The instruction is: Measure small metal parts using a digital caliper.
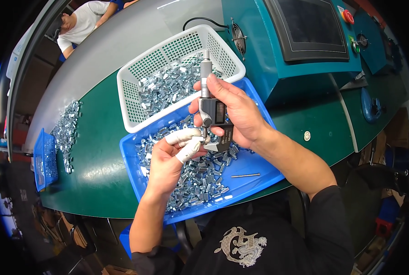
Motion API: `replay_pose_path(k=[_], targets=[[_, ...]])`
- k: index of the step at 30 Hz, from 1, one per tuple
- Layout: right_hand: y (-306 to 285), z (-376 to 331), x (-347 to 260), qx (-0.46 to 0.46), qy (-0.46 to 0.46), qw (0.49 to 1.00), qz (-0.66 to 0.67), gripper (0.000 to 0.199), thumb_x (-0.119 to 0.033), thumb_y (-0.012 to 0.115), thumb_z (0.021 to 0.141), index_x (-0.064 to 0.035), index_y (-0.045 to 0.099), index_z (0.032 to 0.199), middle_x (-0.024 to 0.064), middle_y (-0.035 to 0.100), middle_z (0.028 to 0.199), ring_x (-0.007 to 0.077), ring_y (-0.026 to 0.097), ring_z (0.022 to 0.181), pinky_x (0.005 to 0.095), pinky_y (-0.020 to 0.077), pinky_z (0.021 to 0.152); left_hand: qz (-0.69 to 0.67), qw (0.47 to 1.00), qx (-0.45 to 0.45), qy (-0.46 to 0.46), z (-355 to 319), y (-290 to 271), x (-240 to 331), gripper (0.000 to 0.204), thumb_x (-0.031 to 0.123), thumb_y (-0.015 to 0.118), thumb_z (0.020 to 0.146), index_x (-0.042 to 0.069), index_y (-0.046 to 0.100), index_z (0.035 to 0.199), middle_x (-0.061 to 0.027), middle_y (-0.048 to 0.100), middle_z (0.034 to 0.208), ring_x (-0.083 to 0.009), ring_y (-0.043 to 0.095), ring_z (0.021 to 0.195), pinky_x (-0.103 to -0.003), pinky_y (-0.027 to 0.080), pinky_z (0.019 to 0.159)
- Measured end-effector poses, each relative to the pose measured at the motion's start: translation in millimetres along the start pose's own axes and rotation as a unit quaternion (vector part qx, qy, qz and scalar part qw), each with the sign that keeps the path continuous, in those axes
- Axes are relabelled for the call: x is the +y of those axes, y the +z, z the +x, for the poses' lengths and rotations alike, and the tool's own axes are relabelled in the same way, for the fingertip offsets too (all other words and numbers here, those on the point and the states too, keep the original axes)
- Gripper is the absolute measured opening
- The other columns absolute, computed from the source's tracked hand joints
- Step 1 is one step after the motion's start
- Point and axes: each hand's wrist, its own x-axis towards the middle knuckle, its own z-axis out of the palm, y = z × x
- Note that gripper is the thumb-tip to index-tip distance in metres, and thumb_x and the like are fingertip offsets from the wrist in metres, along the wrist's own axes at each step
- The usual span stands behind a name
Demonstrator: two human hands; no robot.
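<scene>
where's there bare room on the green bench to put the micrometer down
Bare green table lies between the blue tray and the loose pile of metal parts at left. More shows right of the tray, below the teal machine. The tray's lower right corner is fairly bare, bar a thin rod. Crowded: the white basket, and the tray's middle under the left hand and right hand.

white basket crowding blue tray, bare green tabletop left

White basket of metal parts behind blue tray; teal machine (dark screen) right; loose pin.
</scene>
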Motion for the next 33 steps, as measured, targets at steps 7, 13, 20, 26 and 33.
replay_pose_path(k=[7, 13, 20, 26, 33], targets=[[-1, -2, 0, -0.005, 0.001, 1.000, 0.007, 0.047, -0.043, 0.038, 0.098, -0.0033, 0.047, 0.121, 0.0104, 0.062, 0.087, 0.0131, 0.064, 0.069, 0.0191, 0.0419, 0.039, 0.013, 1.000, -0.010, 0.011, 0, 1, -3, 0.022, 0.006, 0.060, 0.088, -0.003, 0.059, 0.108, -0.0130, 0.065, 0.099, -0.0191, 0.066, 0.087, -0.033, 0.056, 0.079], [0, -1, 0, 0.019, 0.003, 1.000, 0.010, 0.040, -0.042, 0.043, 0.097, -0.0051, 0.049, 0.112, 0.0111, 0.063, 0.085, 0.0138, 0.065, 0.067, 0.0198, 0.0419, 0.038, 0.014, 1.000, -0.002, 0.015, 0, 1, -3, 0.022, 0.005, 0.060, 0.087, -0.003, 0.060, 0.108, -0.0132, 0.065, 0.099, -0.0189, 0.065, 0.087, -0.033, 0.056, 0.080], [0, 0, 0, 0.025, 0.003, 1.000, 0.019, 0.039, -0.042, 0.045, 0.096, -0.0053, 0.048, 0.110, 0.0119, 0.063, 0.085, 0.0143, 0.065, 0.067, 0.0197, 0.0416, 0.037, 0.010, 1.000, 0.001, 0.015, 1, 0, -4, 0.021, 0.004, 0.060, 0.088, -0.002, 0.060, 0.108, -0.0130, 0.065, 0.099, -0.0189, 0.065, 0.087, -0.032, 0.056, 0.079], [-1, -1, -1, 0.022, 0.005, 1.000, 0.000, 0.043, -0.044, 0.041, 0.097, -0.0039, 0.048, 0.111, 0.0113, 0.063, 0.084, 0.0144, 0.065, 0.067, 0.0196, 0.0414, 0.037, 0.002, 1.000, 0.010, 0.005, 2, -2, -6, 0.026, 0.003, 0.064, 0.085, -0.002, 0.060, 0.110, -0.0107, 0.067, 0.097, -0.0182, 0.066, 0.085, -0.030, 0.055, 0.078], [-2, -2, 1, 0.004, 0.002, 1.000, -0.019, 0.048, -0.045, 0.039, 0.097, -0.0029, 0.048, 0.117, 0.0093, 0.062, 0.085, 0.0133, 0.064, 0.068, 0.0189, 0.0411, 0.039, 0.071, 0.996, 0.039, 0.030, 7, -3, -4, 0.022, 0.004, 0.065, 0.085, 0.001, 0.063, 0.106, -0.0074, 0.067, 0.094, -0.0136, 0.064, 0.080, -0.027, 0.056, 0.069]])
